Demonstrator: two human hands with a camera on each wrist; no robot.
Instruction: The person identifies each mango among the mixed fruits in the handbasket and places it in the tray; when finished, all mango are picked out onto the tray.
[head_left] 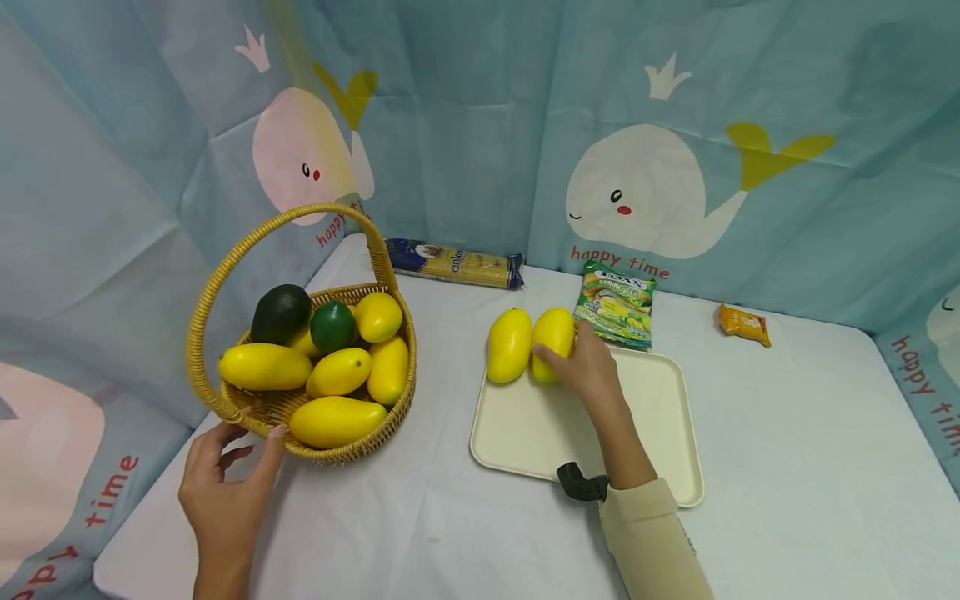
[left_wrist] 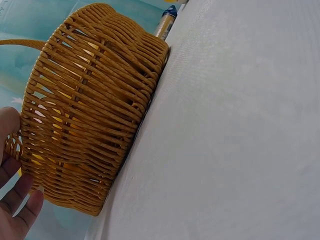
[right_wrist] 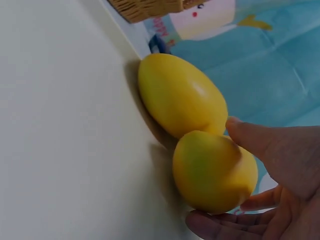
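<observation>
At the left, the left hand [head_left: 225,483] is at the near rim of the wicker basket [left_wrist: 100,105], thumb and fingers about the foot of the tall handle [head_left: 198,333]; whether it truly grips or only touches, I cannot tell. The basket holds yellow fruit and two dark green ones, and looks stiff but springy, its weight probably mostly fruit, so rim or handle should take a hold well. Behind it lies a long blue-and-yellow packet [head_left: 457,264]. Further right, the left mango [head_left: 509,346] sits at the far left corner of the cream tray [head_left: 525,433], and just beside it is the right mango [head_left: 553,333], grasped by the right hand [head_left: 588,358] — thumb on one side, fingers curled round the other. Whether its underside rests on the tray is hard to tell. The skin looks smooth and firm, so I would expect a rounded, slightly slippery thing of modest weight, best taken across its thick middle and not at the tapering end. The neighbouring mango leaves little space for the thumb, and the green candy bag [head_left: 617,304] crowds the far edge; room for moving lies upward and toward the tray's near side — its low rim could catch a dragged fruit.
</observation>
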